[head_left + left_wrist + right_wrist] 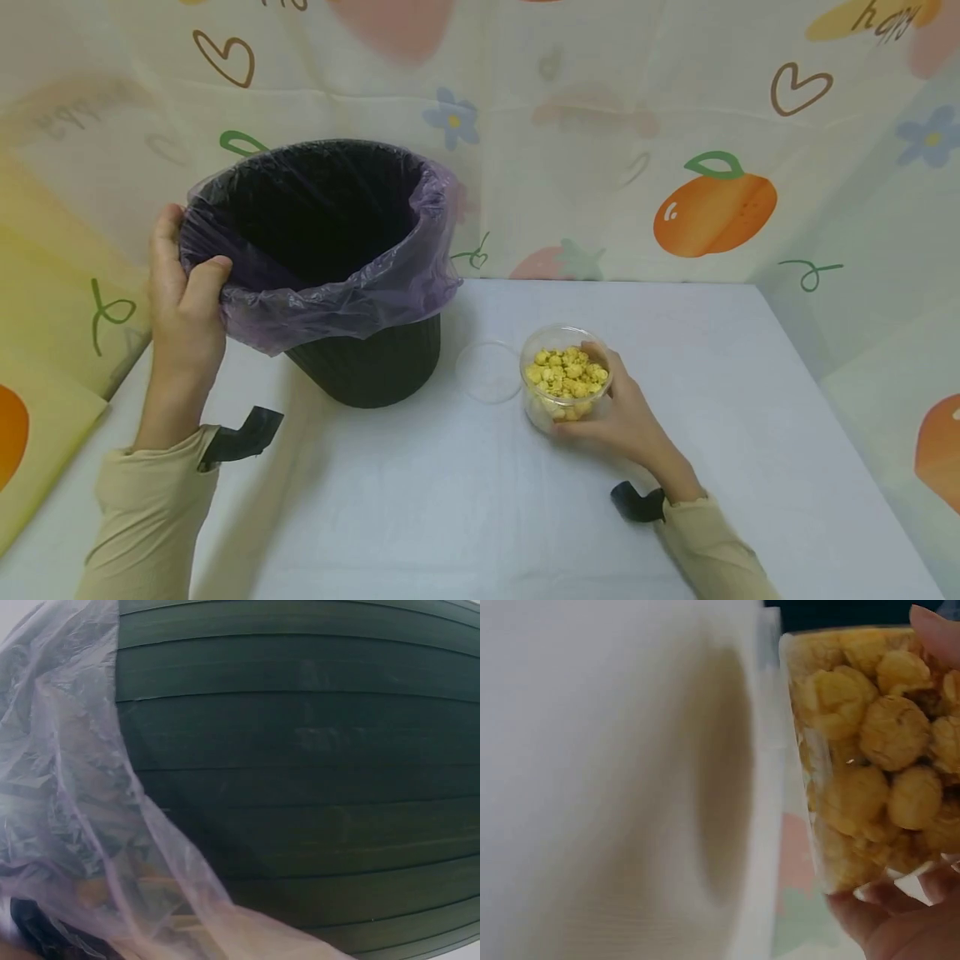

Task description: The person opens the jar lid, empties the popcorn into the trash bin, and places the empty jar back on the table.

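Note:
My left hand [183, 308] grips the near-left rim of a dark trash can [367, 367]. Its thumb lies over the translucent purple trash bag [337, 304] that lines the can and folds down outside. The can leans, with its mouth facing up and towards me. In the left wrist view the ribbed can wall [300, 765] fills most of the frame, and fingers show dimly through the bag. My right hand [626, 417] holds a clear plastic tub [536, 410] of yellow popcorn [566, 372] from its right side, close over the table. The tub is upright and uncovered.
A clear round lid [487, 372] lies flat on the white table [420, 500], between can and tub. A printed cloth [585, 167] with fruit and hearts hangs behind the table and along both sides. Black straps [242, 435] stick out from both sleeves.

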`<state>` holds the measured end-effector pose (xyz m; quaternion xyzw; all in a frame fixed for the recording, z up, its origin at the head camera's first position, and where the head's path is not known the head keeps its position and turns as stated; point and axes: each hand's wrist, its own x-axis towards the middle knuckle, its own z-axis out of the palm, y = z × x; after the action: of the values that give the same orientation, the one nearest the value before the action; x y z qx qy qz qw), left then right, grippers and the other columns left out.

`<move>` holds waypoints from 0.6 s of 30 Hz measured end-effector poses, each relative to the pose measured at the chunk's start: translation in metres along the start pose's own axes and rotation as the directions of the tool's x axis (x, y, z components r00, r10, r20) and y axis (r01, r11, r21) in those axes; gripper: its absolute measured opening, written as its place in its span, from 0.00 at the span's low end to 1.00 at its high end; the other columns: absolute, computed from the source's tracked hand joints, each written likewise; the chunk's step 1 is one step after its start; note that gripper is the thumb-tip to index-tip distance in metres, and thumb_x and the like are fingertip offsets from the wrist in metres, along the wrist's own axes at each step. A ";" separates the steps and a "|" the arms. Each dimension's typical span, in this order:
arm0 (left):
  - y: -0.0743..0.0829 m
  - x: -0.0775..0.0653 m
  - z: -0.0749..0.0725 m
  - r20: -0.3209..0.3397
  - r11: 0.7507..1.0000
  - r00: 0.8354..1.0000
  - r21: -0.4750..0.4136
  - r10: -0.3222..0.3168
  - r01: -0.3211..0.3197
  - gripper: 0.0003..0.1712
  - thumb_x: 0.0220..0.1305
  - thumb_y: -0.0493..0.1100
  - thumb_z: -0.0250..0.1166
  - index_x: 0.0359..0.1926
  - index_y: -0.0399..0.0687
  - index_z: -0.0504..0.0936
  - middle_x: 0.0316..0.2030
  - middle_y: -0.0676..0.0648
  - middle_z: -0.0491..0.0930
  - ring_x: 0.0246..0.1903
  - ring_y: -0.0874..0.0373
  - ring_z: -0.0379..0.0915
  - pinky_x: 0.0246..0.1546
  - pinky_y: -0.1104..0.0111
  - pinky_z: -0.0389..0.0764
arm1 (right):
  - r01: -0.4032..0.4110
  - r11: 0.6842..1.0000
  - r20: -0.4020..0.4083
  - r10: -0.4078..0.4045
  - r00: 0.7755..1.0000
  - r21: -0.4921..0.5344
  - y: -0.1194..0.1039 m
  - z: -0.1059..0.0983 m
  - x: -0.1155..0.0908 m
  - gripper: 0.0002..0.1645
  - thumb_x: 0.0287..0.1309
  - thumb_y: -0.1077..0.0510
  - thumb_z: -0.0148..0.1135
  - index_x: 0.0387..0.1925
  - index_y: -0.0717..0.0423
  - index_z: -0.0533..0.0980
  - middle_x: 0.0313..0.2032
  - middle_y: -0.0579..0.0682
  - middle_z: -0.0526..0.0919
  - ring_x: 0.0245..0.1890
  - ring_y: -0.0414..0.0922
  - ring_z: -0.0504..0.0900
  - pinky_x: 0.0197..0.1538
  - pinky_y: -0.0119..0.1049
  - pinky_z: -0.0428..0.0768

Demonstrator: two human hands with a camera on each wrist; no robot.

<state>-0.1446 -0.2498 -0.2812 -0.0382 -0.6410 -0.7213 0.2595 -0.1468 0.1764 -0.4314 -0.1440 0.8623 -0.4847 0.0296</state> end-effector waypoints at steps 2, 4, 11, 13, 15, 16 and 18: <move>-0.001 0.000 0.000 -0.004 1.000 1.000 0.013 0.003 -0.003 0.42 0.64 0.31 0.43 0.78 0.40 0.42 0.79 0.44 0.43 0.76 0.59 0.42 0.75 0.77 0.46 | 0.024 1.000 -0.009 -0.024 1.000 0.010 -0.006 -0.004 0.004 0.66 0.37 0.53 0.84 0.74 0.56 0.53 0.73 0.57 0.60 0.74 0.56 0.58 0.72 0.62 0.61; -0.001 0.000 0.000 -0.008 0.999 1.000 0.040 0.002 -0.002 0.41 0.64 0.32 0.43 0.78 0.41 0.43 0.78 0.44 0.44 0.76 0.59 0.43 0.75 0.77 0.47 | 0.051 0.999 -0.019 -0.050 0.999 0.018 -0.012 -0.009 0.009 0.67 0.38 0.54 0.84 0.75 0.54 0.52 0.74 0.56 0.59 0.74 0.55 0.58 0.70 0.61 0.64; -0.001 0.000 -0.002 -0.027 0.991 1.000 0.131 -0.010 0.013 0.39 0.65 0.34 0.42 0.78 0.45 0.46 0.77 0.46 0.49 0.74 0.60 0.48 0.73 0.78 0.50 | 0.150 0.989 -0.053 -0.149 0.987 0.001 -0.041 -0.026 0.029 0.69 0.35 0.57 0.84 0.76 0.49 0.52 0.73 0.55 0.61 0.72 0.52 0.63 0.70 0.59 0.66; -0.002 0.001 -0.002 -0.041 0.990 0.999 0.142 -0.001 0.007 0.39 0.65 0.34 0.42 0.77 0.45 0.48 0.77 0.46 0.51 0.73 0.59 0.50 0.72 0.79 0.52 | 0.181 0.983 -0.059 -0.181 0.982 -0.013 -0.050 -0.031 0.036 0.69 0.35 0.58 0.84 0.76 0.50 0.52 0.73 0.55 0.61 0.71 0.52 0.63 0.70 0.59 0.66; -0.003 0.001 -0.001 -0.049 0.991 0.999 0.134 0.010 -0.003 0.38 0.65 0.34 0.42 0.77 0.44 0.49 0.76 0.45 0.52 0.73 0.58 0.51 0.72 0.78 0.53 | 0.211 0.977 -0.069 -0.213 0.975 -0.031 -0.060 -0.037 0.042 0.69 0.35 0.58 0.84 0.76 0.51 0.52 0.73 0.54 0.61 0.71 0.52 0.63 0.71 0.58 0.65; -0.004 0.001 -0.001 -0.055 0.991 0.998 0.132 0.016 -0.009 0.38 0.65 0.33 0.42 0.77 0.44 0.49 0.76 0.45 0.52 0.72 0.58 0.51 0.71 0.78 0.54 | 0.225 0.973 -0.075 -0.228 0.971 -0.047 -0.065 -0.039 0.046 0.69 0.35 0.58 0.84 0.76 0.51 0.52 0.73 0.54 0.61 0.72 0.52 0.63 0.71 0.58 0.65; -0.005 0.001 0.001 -0.059 0.993 0.998 0.120 0.026 -0.019 0.38 0.64 0.33 0.41 0.77 0.43 0.50 0.75 0.44 0.53 0.72 0.57 0.52 0.71 0.78 0.55 | 0.250 0.965 -0.087 -0.256 0.963 -0.079 -0.076 -0.045 0.052 0.70 0.35 0.58 0.84 0.76 0.52 0.52 0.73 0.54 0.61 0.72 0.51 0.63 0.72 0.57 0.64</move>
<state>-0.1478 -0.2493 -0.2849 -0.0079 -0.6745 -0.6794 0.2888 -0.1886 0.1622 -0.3389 -0.2302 0.8531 -0.4614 -0.0792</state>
